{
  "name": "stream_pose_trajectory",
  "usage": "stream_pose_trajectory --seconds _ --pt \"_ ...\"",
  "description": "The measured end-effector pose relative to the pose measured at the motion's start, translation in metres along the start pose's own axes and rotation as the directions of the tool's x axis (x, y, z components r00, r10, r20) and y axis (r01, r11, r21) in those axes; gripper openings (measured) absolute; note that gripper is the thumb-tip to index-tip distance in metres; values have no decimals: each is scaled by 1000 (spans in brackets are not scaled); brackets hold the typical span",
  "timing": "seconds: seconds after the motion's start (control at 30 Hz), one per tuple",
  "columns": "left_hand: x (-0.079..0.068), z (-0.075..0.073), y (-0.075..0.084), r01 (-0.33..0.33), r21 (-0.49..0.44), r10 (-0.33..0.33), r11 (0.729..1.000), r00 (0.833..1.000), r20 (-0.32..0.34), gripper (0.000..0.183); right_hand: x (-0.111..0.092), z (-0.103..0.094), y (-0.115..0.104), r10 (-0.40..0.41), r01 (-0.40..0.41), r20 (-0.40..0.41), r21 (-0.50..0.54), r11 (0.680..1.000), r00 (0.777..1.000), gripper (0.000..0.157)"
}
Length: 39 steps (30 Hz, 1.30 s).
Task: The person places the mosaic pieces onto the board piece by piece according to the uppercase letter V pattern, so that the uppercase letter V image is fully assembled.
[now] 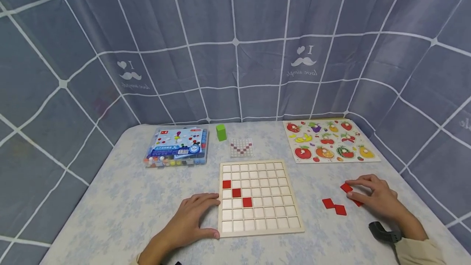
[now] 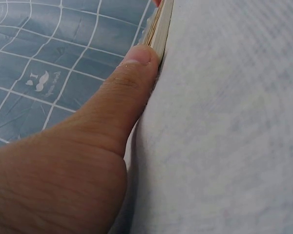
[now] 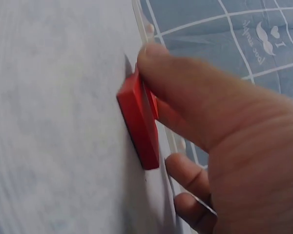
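Observation:
A square wooden grid board (image 1: pixel 262 225) lies at the middle of the table, with three red tiles (image 1: pixel 236 192) set in a descending diagonal on its left side. My left hand (image 1: pixel 191 220) rests against the board's left edge, its thumb near the front corner; the left wrist view shows the thumb touching the board's side. To the right of the board, my right hand (image 1: pixel 380 197) pinches a red square tile (image 1: pixel 346 187) between thumb and index finger. Another red tile (image 1: pixel 357 202) is partly hidden under that hand. Two loose red tiles (image 1: pixel 334 206) lie just left of it.
Behind the board lies a small pattern card (image 1: pixel 242 147) showing a V of red squares. A green block (image 1: pixel 221 132) stands near it. A clear plastic case of coloured pieces (image 1: pixel 176 147) is at back left, and a fruit puzzle board (image 1: pixel 331 141) at back right. Curtains surround the table.

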<state>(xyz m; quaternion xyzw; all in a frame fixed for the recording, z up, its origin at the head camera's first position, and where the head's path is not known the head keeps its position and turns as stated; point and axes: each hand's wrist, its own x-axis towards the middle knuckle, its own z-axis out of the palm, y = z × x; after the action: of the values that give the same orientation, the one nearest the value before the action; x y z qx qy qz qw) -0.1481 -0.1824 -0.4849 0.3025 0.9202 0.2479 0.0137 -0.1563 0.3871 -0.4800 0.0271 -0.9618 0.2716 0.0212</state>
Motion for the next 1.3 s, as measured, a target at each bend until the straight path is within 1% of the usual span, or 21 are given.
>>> stream_pose_trajectory --seconds 0.27,0.4,0.77,1.07,1.3 --pt "1 -2 1 -21 0 21 1000 1000 -5 80 -4 1 -5 -29 28 -70 -15 999 997 36" --pt "1 -2 1 -20 3 20 1000 1000 -3 81 -4 1 -6 -25 22 -66 -32 999 997 34" --pt "2 -2 2 0 3 0 1000 1000 12 82 -1 1 -6 -22 19 -51 -57 998 998 37" --pt "0 -2 1 16 -23 -16 1000 1000 27 81 3 3 -11 -84 80 -65 -59 995 994 34" --pt "-1 -2 1 7 -19 -7 1000 1000 19 82 3 4 -12 -68 64 -75 -56 996 995 32"
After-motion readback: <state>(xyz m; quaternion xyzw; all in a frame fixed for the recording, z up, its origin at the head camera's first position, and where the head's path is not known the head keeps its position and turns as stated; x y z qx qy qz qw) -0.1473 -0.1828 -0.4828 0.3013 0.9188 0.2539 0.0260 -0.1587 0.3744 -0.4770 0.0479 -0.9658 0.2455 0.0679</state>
